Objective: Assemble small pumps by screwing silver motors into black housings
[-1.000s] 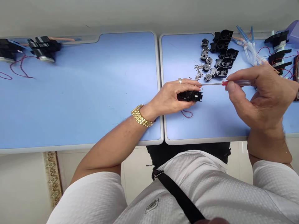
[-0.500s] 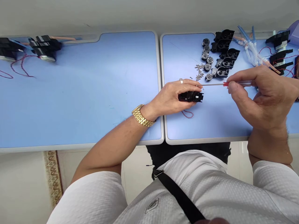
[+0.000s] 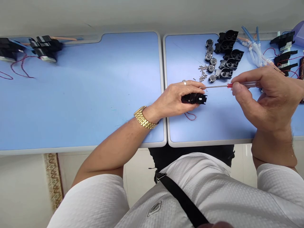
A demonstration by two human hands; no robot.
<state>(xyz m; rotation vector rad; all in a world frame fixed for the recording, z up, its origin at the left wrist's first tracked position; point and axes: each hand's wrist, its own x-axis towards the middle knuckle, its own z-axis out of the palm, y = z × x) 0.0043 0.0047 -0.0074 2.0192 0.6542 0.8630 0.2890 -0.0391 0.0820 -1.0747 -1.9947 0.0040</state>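
Observation:
My left hand point(image 3: 177, 98) is wrapped round a small black plastic assembly point(image 3: 194, 98) with a white part showing at its right end. A red wire loop point(image 3: 190, 116) comes out below this hand. In my right hand point(image 3: 270, 98) is a screwdriver point(image 3: 217, 86) with a clear and red handle, held level. Its thin shaft points left, and the tip reaches the fingertips of my left hand, above the black assembly. Whether the tip touches a screw is hidden by the fingers.
Loose screws point(image 3: 203, 76) lie just beyond my left hand. Behind them are several small round parts point(image 3: 209, 57) and black housings point(image 3: 228, 60). Tubing point(image 3: 255, 50) and wired black units point(image 3: 283, 58) lie at right; more black units point(image 3: 45, 47) sit far left. A gap divides the two tables.
Almost nothing differs. The screwdriver has shifted very slightly near my left fingertips; both hands keep their places.

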